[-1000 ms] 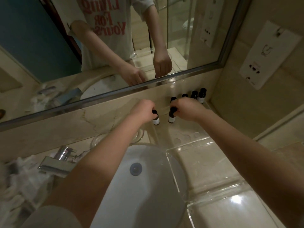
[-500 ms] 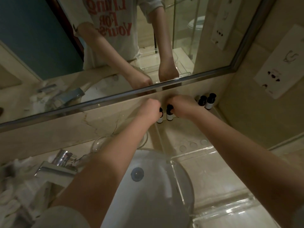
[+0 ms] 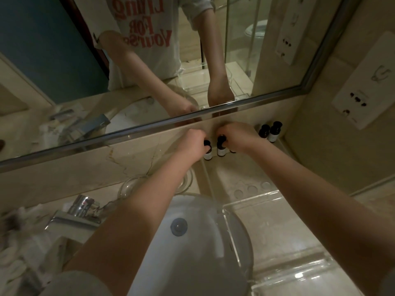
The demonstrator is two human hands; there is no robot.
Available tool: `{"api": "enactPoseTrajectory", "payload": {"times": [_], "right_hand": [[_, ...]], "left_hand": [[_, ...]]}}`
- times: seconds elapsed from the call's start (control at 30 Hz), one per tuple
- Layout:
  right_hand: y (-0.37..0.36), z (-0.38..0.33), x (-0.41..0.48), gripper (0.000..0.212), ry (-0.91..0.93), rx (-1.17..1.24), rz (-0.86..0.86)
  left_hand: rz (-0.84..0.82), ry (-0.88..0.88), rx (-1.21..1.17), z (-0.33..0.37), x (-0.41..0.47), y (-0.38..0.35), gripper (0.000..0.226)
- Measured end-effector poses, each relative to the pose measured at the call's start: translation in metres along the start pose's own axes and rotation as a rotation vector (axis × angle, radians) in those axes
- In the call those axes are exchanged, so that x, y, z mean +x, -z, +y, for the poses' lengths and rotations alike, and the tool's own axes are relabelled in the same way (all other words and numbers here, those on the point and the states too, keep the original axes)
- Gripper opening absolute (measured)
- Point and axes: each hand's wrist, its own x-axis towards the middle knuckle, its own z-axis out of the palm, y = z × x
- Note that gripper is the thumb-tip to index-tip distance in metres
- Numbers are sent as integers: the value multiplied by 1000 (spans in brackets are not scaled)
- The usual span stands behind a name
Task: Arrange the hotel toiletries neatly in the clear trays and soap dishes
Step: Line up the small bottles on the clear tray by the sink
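Here, sink basin (image 3: 192, 263): a white bowl at 6 o'clock. It has no part in my task.
Near clear tray (image 3: 277, 238): at 5 o'clock, overlapping the basin rim. I see nothing in it, so it is yet to be filled.
Far clear tray (image 3: 252, 186): at 4 o'clock of centre, running back to the wall. Only its back edge is stocked.
Loose packets (image 3: 12, 263): a blurred heap at 8 o'clock, unsorted. I judge this to be most of the work left.
Soap dish (image 3: 130, 186): clear glass at 8 o'clock, partly behind the left forearm. I see nothing in it.
Right hand (image 3: 237, 137): at 1 o'clock of centre, fingers curled over the cap of the right bottle (image 3: 221, 149).
Left hand (image 3: 192, 144): just left of it, fingers curled round the left bottle (image 3: 207, 154).
Held bottles: upright and side by side at the far tray's back left corner. I cannot tell whether they are inside the rim.
Placed pair (image 3: 269, 132): two bottles touching at 3 o'clock of the right hand, already done.
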Motion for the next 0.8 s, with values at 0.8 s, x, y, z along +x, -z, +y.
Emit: {"api": "enactPoseTrajectory", "payload": {"times": [0.8], "right_hand": [[7,-27,-47,30,-43,-201,183]], "left_hand": [[34,-40,332,0,-49,32,29]]}}
